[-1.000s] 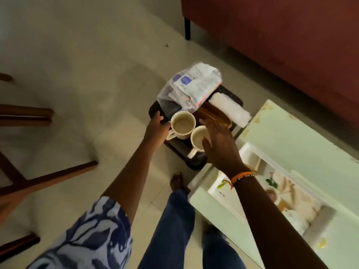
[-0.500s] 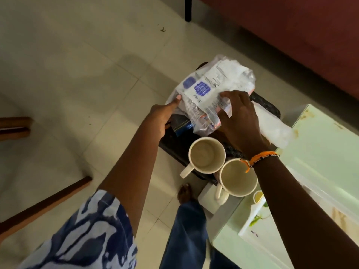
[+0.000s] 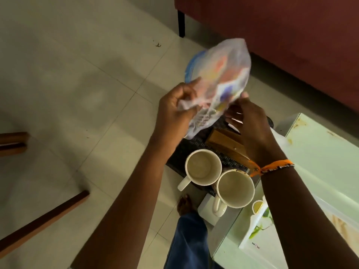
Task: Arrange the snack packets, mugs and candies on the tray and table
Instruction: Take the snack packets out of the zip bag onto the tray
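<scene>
Underfoot pale tiled floor (image 3: 81, 98); glass table (image 3: 320, 152) right, tray (image 3: 186, 152) beside.

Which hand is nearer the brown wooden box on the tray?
Right. The right hand hovers directly over the wooden box; the left hand grips the snack packet off to its left.

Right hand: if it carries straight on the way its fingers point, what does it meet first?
Most likely the clear snack bag: the right hand fingers point up-left at its lower edge, apparently touching it. Depth is uncertain.
</scene>
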A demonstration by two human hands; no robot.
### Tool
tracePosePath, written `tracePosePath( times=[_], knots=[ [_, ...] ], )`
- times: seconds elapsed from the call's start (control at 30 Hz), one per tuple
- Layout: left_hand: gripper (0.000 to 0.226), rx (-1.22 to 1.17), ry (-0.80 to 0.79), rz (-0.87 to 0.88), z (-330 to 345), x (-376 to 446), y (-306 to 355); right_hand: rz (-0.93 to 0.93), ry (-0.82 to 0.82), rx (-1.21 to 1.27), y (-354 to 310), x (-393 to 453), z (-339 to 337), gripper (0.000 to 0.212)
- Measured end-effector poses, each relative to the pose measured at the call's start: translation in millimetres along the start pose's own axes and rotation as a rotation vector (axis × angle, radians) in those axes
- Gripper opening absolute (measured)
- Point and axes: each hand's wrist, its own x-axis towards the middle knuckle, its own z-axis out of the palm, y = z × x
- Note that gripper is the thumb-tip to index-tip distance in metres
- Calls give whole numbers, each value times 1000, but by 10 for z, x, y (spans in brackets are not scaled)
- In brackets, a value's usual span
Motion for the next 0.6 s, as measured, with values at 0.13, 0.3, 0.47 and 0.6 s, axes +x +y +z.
tracePosePath(
  times=[0.13,0.3,0.47,0.6],
  knots=[
    [15,353,-222,360,263,-449,225,170,-339,582,-174,-278,-264,54],
    [18,673,-387,563,627,-1109,389,78,-252,651,-116,-755,-837,53],
    [20,681,-578,605,1116,-1887,495,71,9,569,341,-1414,-1543,47],
    [23,581,-759,481,1456,-2575,554,149,15,565,832,-2043,-2089,48]
  ],
)
